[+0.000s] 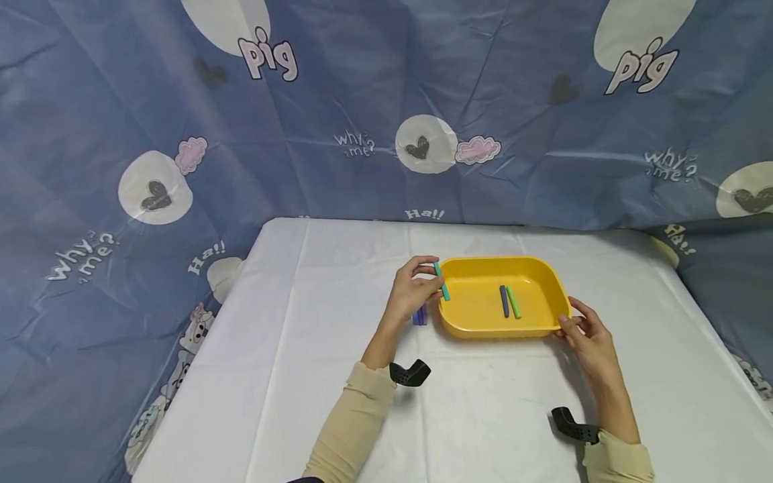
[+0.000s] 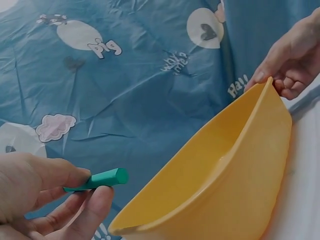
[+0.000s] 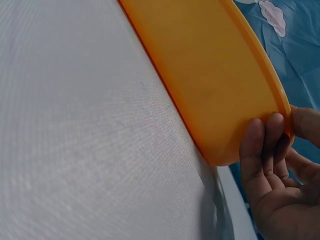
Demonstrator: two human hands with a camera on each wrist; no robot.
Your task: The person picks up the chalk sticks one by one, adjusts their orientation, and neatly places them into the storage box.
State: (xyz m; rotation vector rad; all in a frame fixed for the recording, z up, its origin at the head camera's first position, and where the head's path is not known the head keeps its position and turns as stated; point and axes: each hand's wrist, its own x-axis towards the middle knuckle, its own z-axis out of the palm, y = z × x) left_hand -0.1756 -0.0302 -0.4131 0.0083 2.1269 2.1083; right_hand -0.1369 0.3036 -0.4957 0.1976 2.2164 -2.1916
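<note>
My left hand (image 1: 410, 287) pinches a short teal stick (image 1: 442, 282) between thumb and fingers, at the left rim of a yellow tray (image 1: 477, 325). In the left wrist view, the teal stick (image 2: 107, 178) shows a flat, solid end and the yellow tray (image 2: 235, 185) lies just right of it. My right hand (image 1: 592, 341) grips the tray's near right corner, thumb over the rim and fingers against the outer wall, as the right hand (image 3: 280, 170) shows in its wrist view. Inside the tray lie a dark blue stick (image 1: 504, 302) and a green stick (image 1: 513, 302), side by side.
Blue and purple sticks (image 1: 419, 316) lie on the white tablecloth (image 1: 338, 302) left of the tray, partly hidden by my left hand and wrist. A blue printed curtain (image 1: 362, 181) hangs behind the table and along its sides.
</note>
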